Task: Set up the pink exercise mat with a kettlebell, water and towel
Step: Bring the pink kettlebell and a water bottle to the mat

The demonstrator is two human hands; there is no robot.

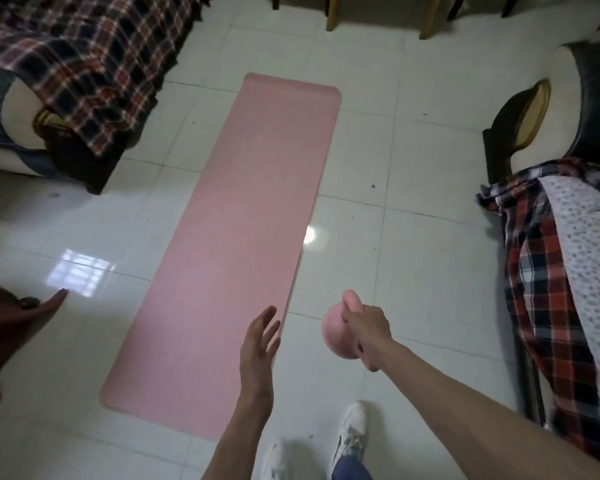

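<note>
The pink exercise mat lies unrolled lengthwise on the white tiled floor, running away from me. My right hand is shut on the handle of a pink kettlebell, which hangs just above the floor, to the right of the mat's near right corner. My left hand is open with fingers apart, hovering over the mat's near right edge and holding nothing. No water bottle or towel is in view.
A sofa under a plaid blanket stands at the far left. Another seat with plaid and dotted cloth lines the right side. Chair legs stand at the back. My white shoes are at the bottom. A dark red cloth is at the left edge.
</note>
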